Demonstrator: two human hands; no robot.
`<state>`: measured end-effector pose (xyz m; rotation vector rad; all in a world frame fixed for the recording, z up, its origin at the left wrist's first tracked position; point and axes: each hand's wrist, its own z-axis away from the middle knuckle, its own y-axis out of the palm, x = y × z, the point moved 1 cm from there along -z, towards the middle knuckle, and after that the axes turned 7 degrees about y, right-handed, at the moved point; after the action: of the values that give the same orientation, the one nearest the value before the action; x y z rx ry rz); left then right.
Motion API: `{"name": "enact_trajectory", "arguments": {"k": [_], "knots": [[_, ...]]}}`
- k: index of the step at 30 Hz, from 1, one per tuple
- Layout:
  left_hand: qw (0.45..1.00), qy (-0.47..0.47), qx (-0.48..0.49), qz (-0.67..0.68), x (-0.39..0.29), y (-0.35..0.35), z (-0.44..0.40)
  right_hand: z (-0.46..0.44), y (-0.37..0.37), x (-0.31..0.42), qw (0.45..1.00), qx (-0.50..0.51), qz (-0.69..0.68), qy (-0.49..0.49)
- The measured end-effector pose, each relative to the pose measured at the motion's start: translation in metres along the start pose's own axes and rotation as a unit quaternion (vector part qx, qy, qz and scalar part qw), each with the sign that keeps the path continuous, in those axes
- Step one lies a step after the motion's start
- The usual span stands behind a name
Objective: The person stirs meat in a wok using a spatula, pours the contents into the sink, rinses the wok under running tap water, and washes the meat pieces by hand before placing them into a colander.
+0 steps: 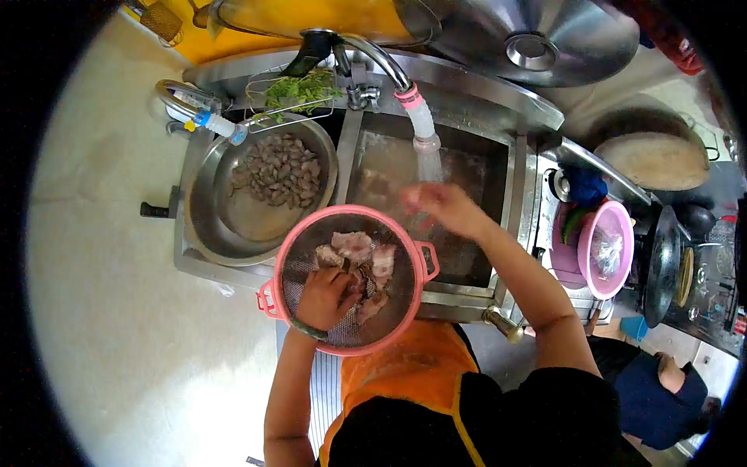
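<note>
A pink-rimmed mesh colander point(426, 261) rests at the front edge of the sink, with pieces of raw meat point(352, 244) in it. My left hand point(327, 298) reaches into the colander, its fingers curled onto some of the meat. A green bangle circles that wrist. Over the sink basin point(475, 261), my right hand point(443, 208) is beside the stream from the faucet point(418, 117). Its fingers are reddish and smeared by motion, so whether they grip anything cannot be made out. Cloudy water stands in the basin.
To the left, a steel bowl point(204, 226) holds many small greyish pieces, perhaps shellfish. Green herbs point(303, 92) lie in a wire rack behind it. On the right are pink basins point(620, 268), a wok point(663, 268) and another person point(654, 389). A knife handle point(156, 210) juts out at left.
</note>
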<state>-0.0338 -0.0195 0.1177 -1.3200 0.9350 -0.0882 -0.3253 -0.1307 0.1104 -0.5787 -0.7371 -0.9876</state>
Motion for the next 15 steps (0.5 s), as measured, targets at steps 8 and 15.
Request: {"name": "enact_trajectory", "arguments": {"k": [8, 15], "knots": [[0.999, -0.017, 0.014, 0.022, 0.0, 0.001, -0.002, -0.144, -0.035, -0.272, 0.852, -0.324, 0.411, -0.017], [0.999, -0.024, 0.028, 0.013, 0.002, 0.004, -0.003, -0.171, 0.043, -0.326, 0.879, -0.126, 0.452, -0.086]]}}
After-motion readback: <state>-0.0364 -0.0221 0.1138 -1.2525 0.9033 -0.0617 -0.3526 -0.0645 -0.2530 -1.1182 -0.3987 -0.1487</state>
